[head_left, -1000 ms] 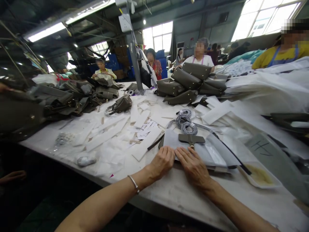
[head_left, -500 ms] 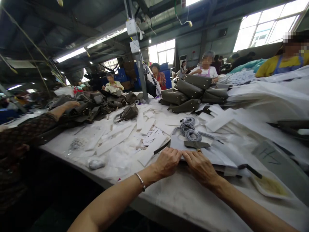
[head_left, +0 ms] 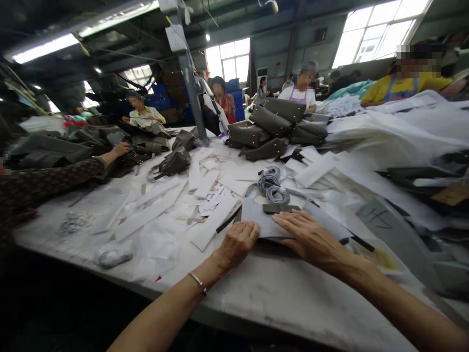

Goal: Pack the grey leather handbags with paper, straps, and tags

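Note:
A flat grey leather panel [head_left: 261, 221] lies on the white table [head_left: 278, 298] in front of me, with a small dark T-shaped tab [head_left: 280, 209] on top of it. My left hand [head_left: 238, 243] rests at the panel's near left edge, fingers curled under against it. My right hand [head_left: 311, 238] lies flat on the panel, fingers stretched out toward the tab. A coil of grey cord [head_left: 271, 186] sits just beyond the panel.
White paper strips [head_left: 205, 195] litter the table's middle. Dark olive bags are stacked at the back [head_left: 278, 127] and heaped at the left [head_left: 73, 146], where another person's sleeved arm [head_left: 54, 178] reaches. White sheets [head_left: 395, 132] pile up at right. Several people sit across.
My right hand has slid forward onto the panel and flattened out. My left hand stays at the panel's edge. The view has swung slightly, and a co-worker's arm reaches further in at the left.

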`<state>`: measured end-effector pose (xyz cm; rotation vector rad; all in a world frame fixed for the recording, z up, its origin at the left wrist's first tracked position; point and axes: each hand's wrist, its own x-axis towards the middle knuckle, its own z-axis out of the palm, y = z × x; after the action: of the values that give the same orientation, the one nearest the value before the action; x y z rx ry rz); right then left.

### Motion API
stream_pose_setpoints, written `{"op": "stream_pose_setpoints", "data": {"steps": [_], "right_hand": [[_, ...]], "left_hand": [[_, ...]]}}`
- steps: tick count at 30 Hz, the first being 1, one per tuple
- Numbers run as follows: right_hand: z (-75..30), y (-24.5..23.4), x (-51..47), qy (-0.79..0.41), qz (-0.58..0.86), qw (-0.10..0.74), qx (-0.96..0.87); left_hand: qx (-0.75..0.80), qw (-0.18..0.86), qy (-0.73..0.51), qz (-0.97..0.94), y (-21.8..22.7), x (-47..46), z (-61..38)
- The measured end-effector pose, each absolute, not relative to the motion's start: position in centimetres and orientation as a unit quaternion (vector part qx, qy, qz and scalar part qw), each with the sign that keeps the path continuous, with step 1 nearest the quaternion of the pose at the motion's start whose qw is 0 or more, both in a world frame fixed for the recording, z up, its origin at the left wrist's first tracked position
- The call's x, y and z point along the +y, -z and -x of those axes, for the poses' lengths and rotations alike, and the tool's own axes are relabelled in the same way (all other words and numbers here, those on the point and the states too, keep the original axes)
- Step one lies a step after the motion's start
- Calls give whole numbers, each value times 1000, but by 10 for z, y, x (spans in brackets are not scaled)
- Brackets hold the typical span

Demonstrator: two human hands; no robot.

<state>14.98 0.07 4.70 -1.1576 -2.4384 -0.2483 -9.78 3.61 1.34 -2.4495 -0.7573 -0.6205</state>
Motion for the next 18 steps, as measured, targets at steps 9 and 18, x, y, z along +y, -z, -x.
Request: {"op": "stream_pose_setpoints", "data": {"steps": [9, 18], "right_hand": [[-158, -23, -15, 103, 477, 190, -852], [-146, 9, -19, 175, 479, 311, -802]], "left_hand": [[-259, 243, 280, 892, 3, 38, 108], [-248, 245, 297, 889, 8, 41, 109]]}}
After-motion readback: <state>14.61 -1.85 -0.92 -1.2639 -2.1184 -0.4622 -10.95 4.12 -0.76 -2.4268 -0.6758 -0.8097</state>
